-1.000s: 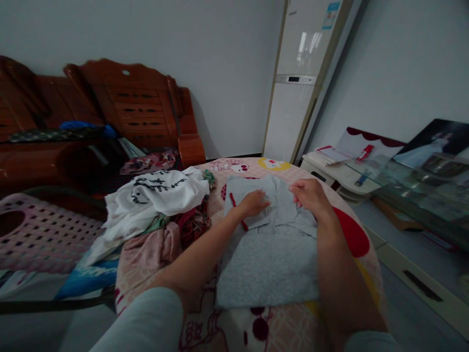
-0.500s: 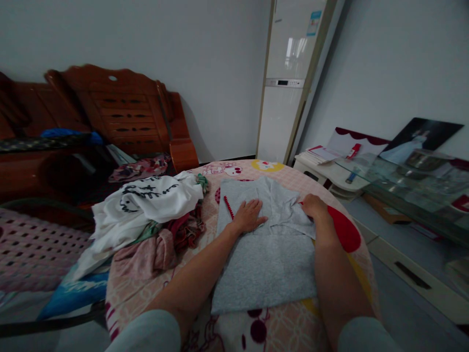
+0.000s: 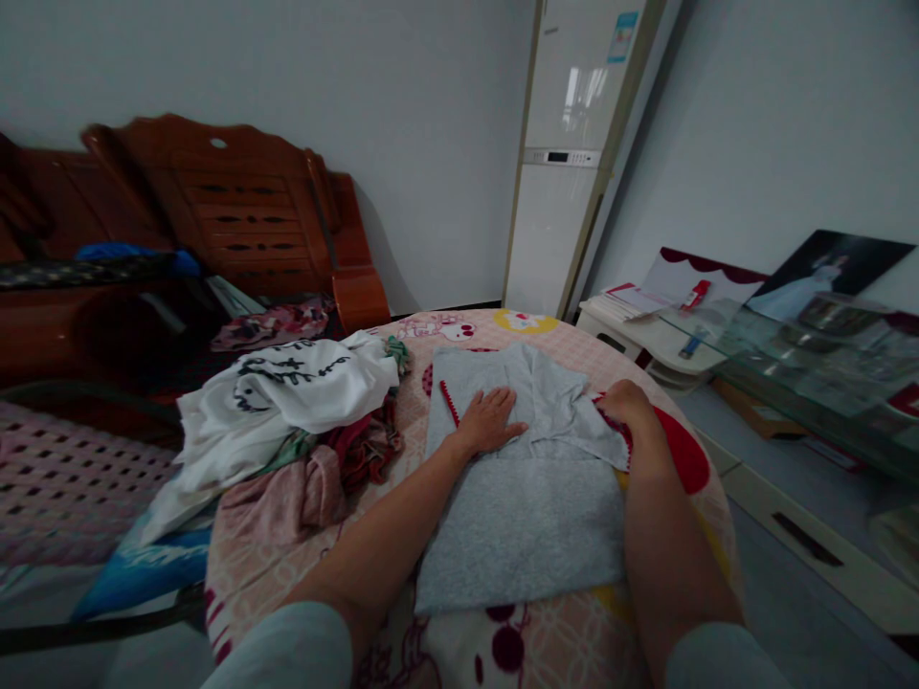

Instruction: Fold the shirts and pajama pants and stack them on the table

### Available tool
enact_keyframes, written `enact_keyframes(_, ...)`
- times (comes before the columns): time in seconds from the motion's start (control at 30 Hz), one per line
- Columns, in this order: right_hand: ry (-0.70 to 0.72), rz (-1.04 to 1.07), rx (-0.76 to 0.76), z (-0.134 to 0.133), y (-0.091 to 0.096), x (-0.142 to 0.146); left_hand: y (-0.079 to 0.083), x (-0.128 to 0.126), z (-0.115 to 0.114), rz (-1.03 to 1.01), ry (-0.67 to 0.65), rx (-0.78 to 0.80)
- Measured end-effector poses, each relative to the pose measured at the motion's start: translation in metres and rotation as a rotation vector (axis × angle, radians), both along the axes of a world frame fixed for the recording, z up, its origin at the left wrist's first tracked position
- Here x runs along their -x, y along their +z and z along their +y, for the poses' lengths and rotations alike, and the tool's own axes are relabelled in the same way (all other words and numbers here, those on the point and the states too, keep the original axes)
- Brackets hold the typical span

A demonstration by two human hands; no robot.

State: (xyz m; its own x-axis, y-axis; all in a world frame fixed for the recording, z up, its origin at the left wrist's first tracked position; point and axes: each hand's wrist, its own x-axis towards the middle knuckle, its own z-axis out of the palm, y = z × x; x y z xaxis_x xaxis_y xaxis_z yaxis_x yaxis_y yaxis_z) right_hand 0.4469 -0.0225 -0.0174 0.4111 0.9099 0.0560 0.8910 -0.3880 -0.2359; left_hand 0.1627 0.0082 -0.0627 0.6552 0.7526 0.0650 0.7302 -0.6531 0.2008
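Note:
A grey shirt (image 3: 524,536) lies partly folded on the round table, its upper part wrinkled on the right. Red zigzag trim (image 3: 449,402) shows along its left side and again at the right sleeve edge (image 3: 623,442). My left hand (image 3: 491,421) rests flat on the shirt with the fingers stretched out. At the right side, my right hand (image 3: 626,402) is closed on the red-trimmed sleeve; its fingertips are partly hidden.
Left on the patterned tablecloth (image 3: 567,344) is a heap of clothes, with a white shirt (image 3: 316,383) on top. Behind stands a wooden sofa (image 3: 244,211). A pink woven chair (image 3: 72,488) is at left, a glass shelf (image 3: 811,383) at right.
My right hand has moved slightly right, pulling the sleeve outward, and more of its red trim shows. The left hand stays flat on the shirt.

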Motion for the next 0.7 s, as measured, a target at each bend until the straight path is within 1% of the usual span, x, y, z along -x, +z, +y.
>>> enact_keyframes(0.07, -0.027, 0.160, -0.150, -0.001, 0.007, 0.000, 0.000, 0.000, -0.001, -0.009, -0.003, 0.005)
enact_keyframes(0.1, -0.050, 0.276, -0.248, -0.002, 0.012, 0.001, -0.001, 0.000, -0.001, -0.017, -0.002, 0.012)
enact_keyframes(0.2, -0.086, 0.698, -0.547, -0.004, 0.027, 0.011, -0.002, 0.000, 0.000, -0.077, 0.003, 0.042)
enact_keyframes(0.27, -0.077, 0.914, -0.667, -0.004, 0.037, 0.023, 0.000, 0.000, 0.003, -0.200, 0.015, 0.087)
enact_keyframes(0.33, -0.010, 1.041, -0.715, -0.003, 0.046, 0.041, 0.006, 0.001, 0.007, -0.434, 0.045, 0.204)
enact_keyframes(0.37, 0.040, 1.079, -0.710, -0.003, 0.049, 0.053, 0.011, 0.002, 0.010, -0.587, 0.070, 0.304)
enact_keyframes(0.43, 0.152, 1.127, -0.668, -0.001, 0.050, 0.081, 0.021, 0.006, 0.015, -0.895, 0.114, 0.572)
enact_keyframes(0.5, 0.279, 1.133, -0.519, 0.000, 0.043, 0.114, 0.029, 0.011, 0.020, -1.124, 0.139, 0.830)
enact_keyframes(0.53, 0.362, 1.122, -0.429, 0.000, 0.038, 0.130, 0.030, 0.014, 0.021, -1.204, 0.154, 0.907)
enact_keyframes(0.57, 0.454, 1.112, -0.338, 0.000, 0.032, 0.145, 0.030, 0.016, 0.022, -1.260, 0.179, 0.941)
enact_keyframes(0.6, 0.547, 1.094, -0.245, -0.001, 0.026, 0.157, 0.028, 0.017, 0.023, -1.293, 0.221, 0.934)
enact_keyframes(0.67, 0.707, 0.998, -0.108, -0.001, 0.016, 0.172, 0.021, 0.019, 0.025, -1.304, 0.344, 0.842)
enact_keyframes(0.7, 0.743, 0.963, -0.073, -0.001, 0.012, 0.174, 0.017, 0.019, 0.027, -1.289, 0.400, 0.777)
